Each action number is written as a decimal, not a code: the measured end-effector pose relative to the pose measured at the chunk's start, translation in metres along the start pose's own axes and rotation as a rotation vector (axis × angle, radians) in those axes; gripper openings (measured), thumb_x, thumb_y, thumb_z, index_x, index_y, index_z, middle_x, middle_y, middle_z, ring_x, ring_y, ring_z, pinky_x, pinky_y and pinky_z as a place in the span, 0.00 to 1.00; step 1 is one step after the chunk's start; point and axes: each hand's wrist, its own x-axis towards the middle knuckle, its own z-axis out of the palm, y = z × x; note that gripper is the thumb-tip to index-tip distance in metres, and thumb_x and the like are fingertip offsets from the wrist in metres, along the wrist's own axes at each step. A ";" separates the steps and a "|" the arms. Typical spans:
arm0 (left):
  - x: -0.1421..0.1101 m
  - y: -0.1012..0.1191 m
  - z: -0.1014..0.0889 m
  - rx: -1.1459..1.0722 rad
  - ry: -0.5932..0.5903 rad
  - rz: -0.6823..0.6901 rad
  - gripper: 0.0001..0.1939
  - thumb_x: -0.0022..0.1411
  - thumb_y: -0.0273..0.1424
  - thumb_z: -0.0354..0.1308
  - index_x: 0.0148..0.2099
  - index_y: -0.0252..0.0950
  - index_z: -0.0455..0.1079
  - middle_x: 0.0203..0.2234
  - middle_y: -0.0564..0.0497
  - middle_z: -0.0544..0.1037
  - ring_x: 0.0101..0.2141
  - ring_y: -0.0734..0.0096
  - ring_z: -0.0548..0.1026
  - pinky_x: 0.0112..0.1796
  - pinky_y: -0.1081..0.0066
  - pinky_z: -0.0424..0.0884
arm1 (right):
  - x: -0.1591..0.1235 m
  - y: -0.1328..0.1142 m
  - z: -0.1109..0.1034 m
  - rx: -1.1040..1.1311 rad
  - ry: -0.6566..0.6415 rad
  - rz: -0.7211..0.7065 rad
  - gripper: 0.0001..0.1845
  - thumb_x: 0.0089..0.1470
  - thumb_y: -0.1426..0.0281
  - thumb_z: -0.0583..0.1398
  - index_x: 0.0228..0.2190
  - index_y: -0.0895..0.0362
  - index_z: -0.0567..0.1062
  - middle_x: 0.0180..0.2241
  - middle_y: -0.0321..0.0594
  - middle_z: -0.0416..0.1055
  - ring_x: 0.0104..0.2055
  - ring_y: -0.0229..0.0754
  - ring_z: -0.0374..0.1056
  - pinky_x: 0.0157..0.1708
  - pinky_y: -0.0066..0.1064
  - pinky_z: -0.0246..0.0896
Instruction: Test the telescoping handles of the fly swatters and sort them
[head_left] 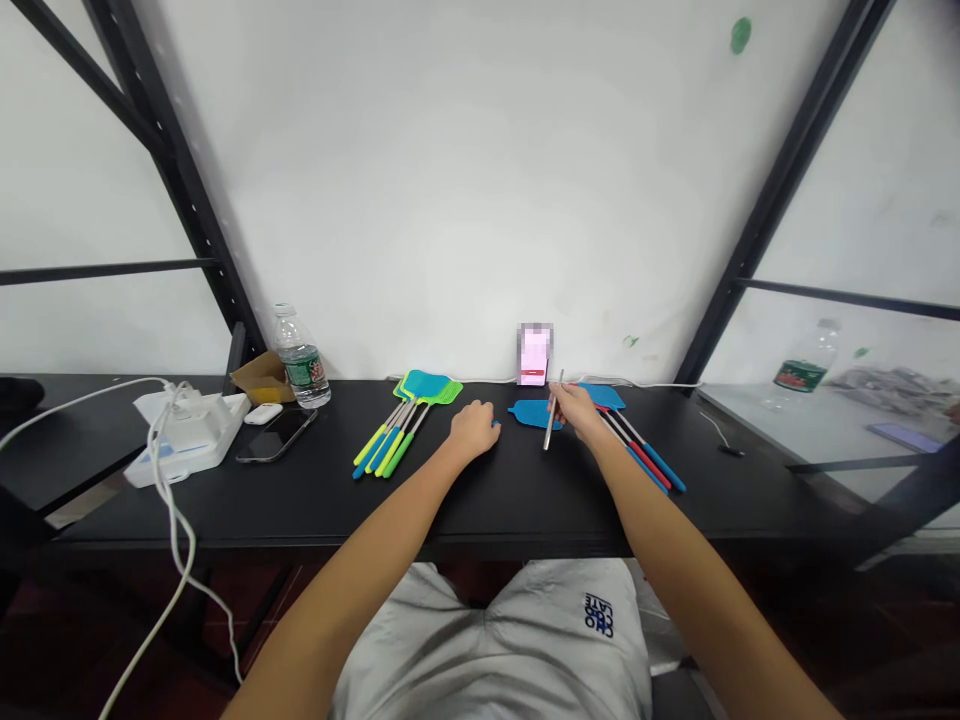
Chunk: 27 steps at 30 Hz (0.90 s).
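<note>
My right hand (574, 408) is closed around a thin silver metal rod (549, 432), which slants with its lower end toward me. Just left of it, a blue fly swatter head (529, 412) lies flat on the black table (517, 500). My left hand (474, 430) rests on the table, fingers curled in; a speck of blue shows at its edge, the rest of what it may hold is hidden. Left of that hand lies a fanned bunch of fly swatters (427, 385) with green, yellow and blue handles. Beyond my right hand are swatters with blue and red handles (651, 462).
A lit phone (534, 358) leans against the wall. Farther left are a water bottle (303, 365), an open cardboard box (264, 378), a dark phone (277, 436), a white case (263, 413) and a power strip (187, 445) with white cables. Black metal posts (757, 230) rise at both sides.
</note>
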 end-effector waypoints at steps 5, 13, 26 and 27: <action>-0.001 0.000 0.000 0.002 -0.003 -0.003 0.11 0.63 0.38 0.52 0.43 0.38 0.67 0.45 0.44 0.72 0.46 0.60 0.73 0.43 0.64 0.70 | 0.001 0.003 0.000 -0.084 -0.040 -0.029 0.19 0.58 0.56 0.55 0.23 0.57 0.68 0.20 0.38 0.70 0.16 0.35 0.62 0.14 0.25 0.53; 0.000 0.000 0.000 0.013 0.000 0.004 0.11 0.63 0.39 0.51 0.42 0.37 0.68 0.45 0.44 0.72 0.45 0.60 0.73 0.41 0.65 0.70 | -0.007 -0.004 0.003 -0.484 0.013 -0.200 0.25 0.61 0.55 0.50 0.17 0.56 0.63 0.18 0.37 0.67 0.23 0.38 0.64 0.25 0.26 0.55; -0.001 0.000 0.000 -0.003 -0.003 -0.002 0.13 0.64 0.40 0.51 0.44 0.38 0.68 0.45 0.43 0.72 0.46 0.60 0.73 0.43 0.64 0.70 | -0.019 -0.004 0.020 -0.660 0.096 -0.258 0.27 0.61 0.54 0.49 0.16 0.55 0.61 0.19 0.37 0.63 0.24 0.39 0.58 0.24 0.29 0.45; -0.001 0.000 0.000 -0.004 -0.003 0.001 0.13 0.64 0.40 0.51 0.44 0.38 0.67 0.45 0.43 0.72 0.46 0.60 0.73 0.44 0.64 0.70 | -0.019 -0.004 0.021 -0.656 0.110 -0.261 0.27 0.61 0.54 0.49 0.16 0.55 0.60 0.18 0.37 0.62 0.23 0.38 0.57 0.24 0.29 0.45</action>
